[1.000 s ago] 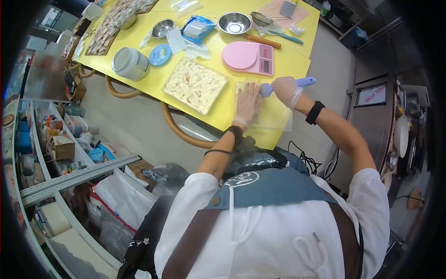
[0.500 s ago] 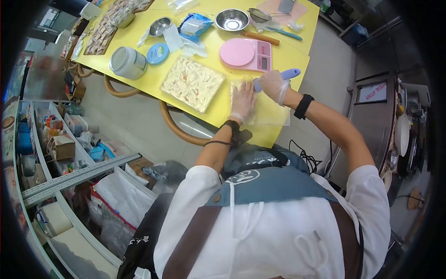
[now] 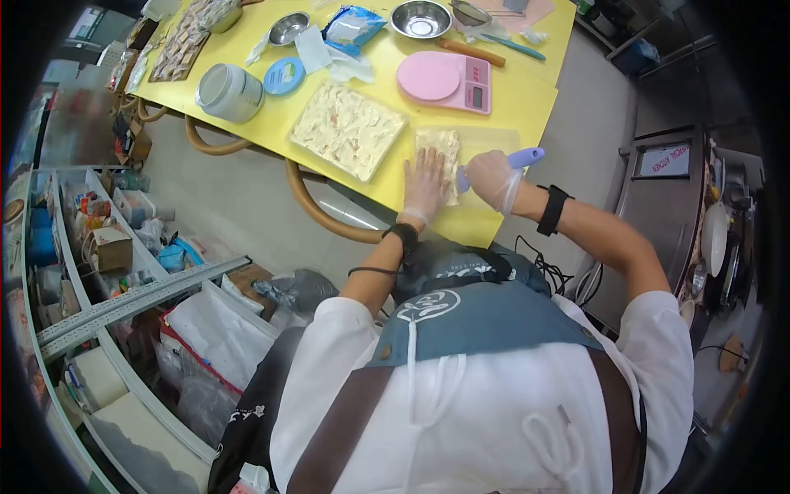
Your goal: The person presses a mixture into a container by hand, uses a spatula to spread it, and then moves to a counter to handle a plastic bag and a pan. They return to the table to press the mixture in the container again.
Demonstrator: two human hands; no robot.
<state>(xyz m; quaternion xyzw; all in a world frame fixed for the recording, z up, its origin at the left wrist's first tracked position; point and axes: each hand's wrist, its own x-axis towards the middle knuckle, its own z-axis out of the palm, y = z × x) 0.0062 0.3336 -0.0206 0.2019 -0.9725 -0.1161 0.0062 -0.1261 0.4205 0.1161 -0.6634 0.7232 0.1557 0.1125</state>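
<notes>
My left hand, in a clear glove, lies flat with its fingers stretched over a narrow cream-coloured slab with a lumpy surface. Also gloved, my right hand is wrapped round a purple spatula; its handle sticks out to the right. The purple blade points down at the slab's right side, and its tip is partly hidden. Beneath the slab is a translucent sheet. To the left lies a larger cream-coloured block with the same lumpy top and brownish bits.
A pink kitchen scale stands beyond my hands on the yellow table. Around it are a metal bowl, a wooden rolling pin, a blue packet, a blue lid and a jar. Shelving is at left.
Both hands have come slightly nearer to my body, the right one with the spatula. More of the narrow slab shows above my left fingers. The view has shifted a little.
</notes>
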